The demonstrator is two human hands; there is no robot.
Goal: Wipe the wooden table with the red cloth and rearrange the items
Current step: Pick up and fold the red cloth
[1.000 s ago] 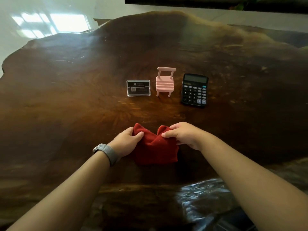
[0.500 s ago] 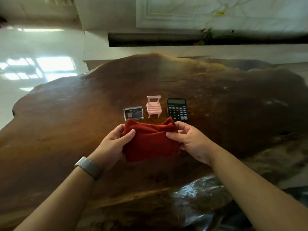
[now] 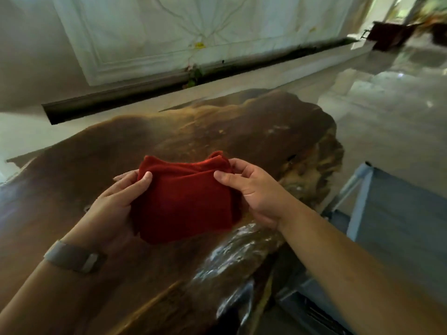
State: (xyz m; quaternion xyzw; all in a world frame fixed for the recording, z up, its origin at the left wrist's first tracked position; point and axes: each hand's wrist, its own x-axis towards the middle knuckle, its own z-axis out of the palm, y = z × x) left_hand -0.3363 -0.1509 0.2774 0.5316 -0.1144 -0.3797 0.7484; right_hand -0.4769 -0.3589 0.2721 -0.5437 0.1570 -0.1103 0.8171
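Head camera view: a soft, folded red cloth (image 3: 186, 201) is held up over a big, dark brown, shiny wooden table (image 3: 217, 131) with wavy edges. The cloth is seen in the middle of the picture, between the two hands.

The left hand (image 3: 113, 201) is seen at 9 o'clock from the cloth. Its thumb is pressed on the front of the cloth near the top left corner, and its fingers are tucked behind the cloth. The left side of the cloth is gripped by this hand. A grey watch band (image 3: 72, 256) is worn on the left wrist, at 7 o'clock from the cloth.

The right hand (image 3: 254, 189) is seen at 3 o'clock from the cloth. The top right corner of the cloth is pinched between its thumb and fingers.

The top edge of the cloth is bunched up into small folds at 12 o'clock. The bottom edge hangs down at 6 o'clock, and it cannot be told if it touches the table.

A white marble wall (image 3: 193, 32) is seen past the table at 12 o'clock. A shiny pale floor (image 3: 387, 117) is seen at 2 o'clock. A pale blue frame (image 3: 360, 201) is seen beside the table at 3 o'clock.
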